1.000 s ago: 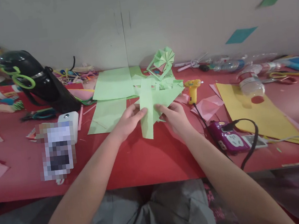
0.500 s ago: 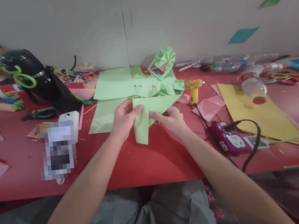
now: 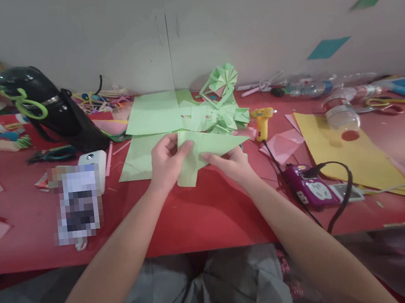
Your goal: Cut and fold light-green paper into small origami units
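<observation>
Both hands hold a folded light green paper piece (image 3: pixel 205 147) just above the red table (image 3: pixel 202 214). My left hand (image 3: pixel 165 162) pinches its left part, thumb on top. My right hand (image 3: pixel 230 163) grips it from the right and below, fingers closed on the paper. The piece has a triangular top pointing right and a strip hanging down. Behind it lie flat green sheets (image 3: pixel 153 113) and a heap of folded green paper shapes (image 3: pixel 225 113), with a green fan-like model (image 3: pixel 222 82) at the back.
A yellow glue gun (image 3: pixel 262 121), pink paper (image 3: pixel 281 145), a yellow sheet (image 3: pixel 347 150), a plastic bottle (image 3: pixel 339 113) and a purple power strip (image 3: pixel 311 190) with a black cable lie to the right. To the left are a black bag (image 3: pixel 57 113), a white device (image 3: pixel 93 163) and scissors (image 3: pixel 53 155).
The long green strip that stood upright has been folded down, so the piece is shorter. Both hands have shifted slightly left and closer together on it.
</observation>
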A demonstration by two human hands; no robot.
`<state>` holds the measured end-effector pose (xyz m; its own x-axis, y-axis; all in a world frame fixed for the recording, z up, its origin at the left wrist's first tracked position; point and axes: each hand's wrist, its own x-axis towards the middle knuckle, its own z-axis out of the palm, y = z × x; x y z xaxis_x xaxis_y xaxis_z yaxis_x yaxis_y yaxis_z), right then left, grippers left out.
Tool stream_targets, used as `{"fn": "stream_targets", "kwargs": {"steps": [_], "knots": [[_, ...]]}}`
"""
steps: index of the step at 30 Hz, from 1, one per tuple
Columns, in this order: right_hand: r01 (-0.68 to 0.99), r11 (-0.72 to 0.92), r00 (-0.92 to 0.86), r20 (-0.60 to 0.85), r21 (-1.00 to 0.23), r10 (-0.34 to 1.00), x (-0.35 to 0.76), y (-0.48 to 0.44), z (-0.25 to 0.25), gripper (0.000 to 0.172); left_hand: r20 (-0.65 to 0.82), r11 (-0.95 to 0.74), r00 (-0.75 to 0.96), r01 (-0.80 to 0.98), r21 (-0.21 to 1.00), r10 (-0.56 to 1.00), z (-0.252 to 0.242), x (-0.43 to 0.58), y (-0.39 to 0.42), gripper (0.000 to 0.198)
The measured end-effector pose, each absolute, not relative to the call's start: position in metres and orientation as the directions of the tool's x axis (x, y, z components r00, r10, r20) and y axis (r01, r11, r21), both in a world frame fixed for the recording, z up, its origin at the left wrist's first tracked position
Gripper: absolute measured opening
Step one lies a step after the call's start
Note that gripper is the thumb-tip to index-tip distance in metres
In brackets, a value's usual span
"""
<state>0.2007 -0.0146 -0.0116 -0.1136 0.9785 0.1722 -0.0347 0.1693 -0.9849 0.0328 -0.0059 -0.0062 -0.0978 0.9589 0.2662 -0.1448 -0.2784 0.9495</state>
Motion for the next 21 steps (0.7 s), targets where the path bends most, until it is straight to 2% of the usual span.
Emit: {"fn": "stream_targets", "kwargs": {"steps": [5,13,21], "knots": [[-0.009,0.345,-0.088,0.344,-0.939,0.935,0.202,-0.014,-0.017,0.029,0.322,-0.334,-0.103,-0.143,0.932,0.941,-0.002,0.034,-0.010,0.029],[0.053,0.459,-0.082,0.455,-0.887,0.887,0.203,-0.017,-0.023,0.019,0.366,-0.370,-0.061,-0.197,0.908,0.929,0.000,0.035,-0.015,0.031],[0.042,0.426,-0.077,0.422,-0.904,0.903,0.201,-0.020,-0.009,0.016,0.332,-0.324,0.000,-0.222,0.920,0.943,0.008,0.029,-0.016,0.025]]}}
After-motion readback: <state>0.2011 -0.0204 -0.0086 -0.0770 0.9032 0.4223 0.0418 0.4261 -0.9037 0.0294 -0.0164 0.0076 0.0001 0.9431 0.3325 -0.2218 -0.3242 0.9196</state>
